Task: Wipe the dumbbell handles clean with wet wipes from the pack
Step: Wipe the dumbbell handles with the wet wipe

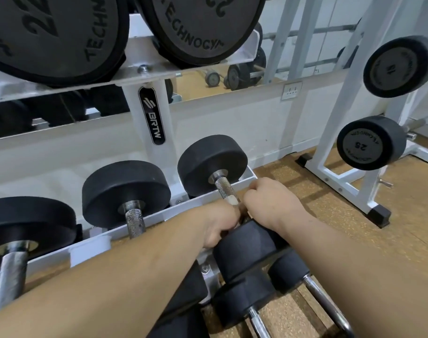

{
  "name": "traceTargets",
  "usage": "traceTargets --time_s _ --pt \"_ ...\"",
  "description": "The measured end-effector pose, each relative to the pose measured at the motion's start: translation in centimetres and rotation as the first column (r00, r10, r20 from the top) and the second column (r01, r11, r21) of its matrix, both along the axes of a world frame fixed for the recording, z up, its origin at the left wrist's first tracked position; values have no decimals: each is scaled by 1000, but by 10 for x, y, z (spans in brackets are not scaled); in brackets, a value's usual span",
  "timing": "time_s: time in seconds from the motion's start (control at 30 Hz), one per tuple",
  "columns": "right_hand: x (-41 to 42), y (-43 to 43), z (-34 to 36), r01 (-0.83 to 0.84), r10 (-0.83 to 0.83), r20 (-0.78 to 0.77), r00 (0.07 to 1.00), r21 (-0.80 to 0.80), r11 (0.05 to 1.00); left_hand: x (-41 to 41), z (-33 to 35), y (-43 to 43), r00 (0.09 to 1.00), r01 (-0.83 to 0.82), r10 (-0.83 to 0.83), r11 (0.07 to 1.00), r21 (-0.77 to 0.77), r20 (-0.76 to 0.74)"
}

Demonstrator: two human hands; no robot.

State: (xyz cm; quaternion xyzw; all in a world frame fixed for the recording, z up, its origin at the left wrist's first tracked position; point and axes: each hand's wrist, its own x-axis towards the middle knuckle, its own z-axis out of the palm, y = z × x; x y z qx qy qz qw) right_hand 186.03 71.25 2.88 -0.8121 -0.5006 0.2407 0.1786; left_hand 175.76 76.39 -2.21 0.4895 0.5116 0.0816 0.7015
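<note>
Head view, angled down, close to rack (144,217)

The left hand (220,225) and right hand (269,201) hide the near half of the dumbbell handle (224,189) and their own fingertips. Only a pale scrap of wipe (233,200) shows between them. At 12 o'clock, the frame edge crops the dumbbell heads marked 22 (49,32).

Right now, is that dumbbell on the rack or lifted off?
On the rack: the dumbbell's far head sits in the bottom tray, with left hand and right hand gripping its handle.
</note>
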Motion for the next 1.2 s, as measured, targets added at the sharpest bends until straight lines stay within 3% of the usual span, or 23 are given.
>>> traceTargets --time_s 0.2,0.27,0.3,0.33,0.37,0.4,0.43,0.47,0.5,0.6,0.7,0.73,0.83,0.9,1.0,1.1,1.17,1.2 --pt "-1 -3 -1 5 -5 7 1000 34 999 -14 3 5 1000 5 -6 983 -186 -6" --pt "0 -3 -2 13 -13 1 1000 61 998 -21 14 8 988 -133 134 991 15 -71" --pt "0 -3 -3 22 -22 -7 1000 88 996 -25 19 10 970 -206 231 948 241 -81" --pt "1 -3 -4 30 -29 -17 999 119 992 -27 22 16 953 -196 291 809 555 -89" --pt "1 -3 -5 38 -34 -29 999 149 988 -30 27 23 952 -44 274 561 827 -136" --pt "1 -3 -6 43 -37 -40 998 172 984 -33 32 28 938 212 211 277 937 -274" --pt "1 -3 -6 43 -35 -46 998 189 981 -32 33 33 865 474 161 46 879 -475" --pt "2 -3 -7 44 -35 -50 998 195 980 -29 29 37 747 663 124 -80 744 -653" --pt "2 -3 -7 44 -34 -52 998 191 981 -25 22 37 656 753 79 -122 646 -750" --pt "3 -4 -6 45 -35 -67 997 160 986 -17 7 23 564 801 -71 -195 566 -823" --pt "3 -2 -5 47 -37 -69 997 151 987 -31 4 27 575 697 -253 -346 628 -778" --pt "3 -1 -5 46 -36 -68 997 148 988 -35 5 37 561 702 -271 -345 623 -782" --pt "3 0 -5 41 -32 -64 997 146 988 -29 10 61 533 797 -30 -318 514 -845" --pt "2 -1 -4 32 -25 -54 998 129 991 -10 12 49 428 876 134 -305 374 -894" --pt "2 -2 -4 52 -44 -63 997 126 991 4 5 24 451 863 38 -274 425 -892" --pt "3 -1 -4 56 -47 -72 996 128 990 -13 7 32 480 807 -194 -285 517 -856" --pt "4 -1 -5 53 -44 -73 996 125 991 -19 8 54 441 812 -145 -356 462 -886" --pt "4 0 -5 56 -47 -73 996 123 991 -19 11 54 456 819 -92 -346 458 -885"
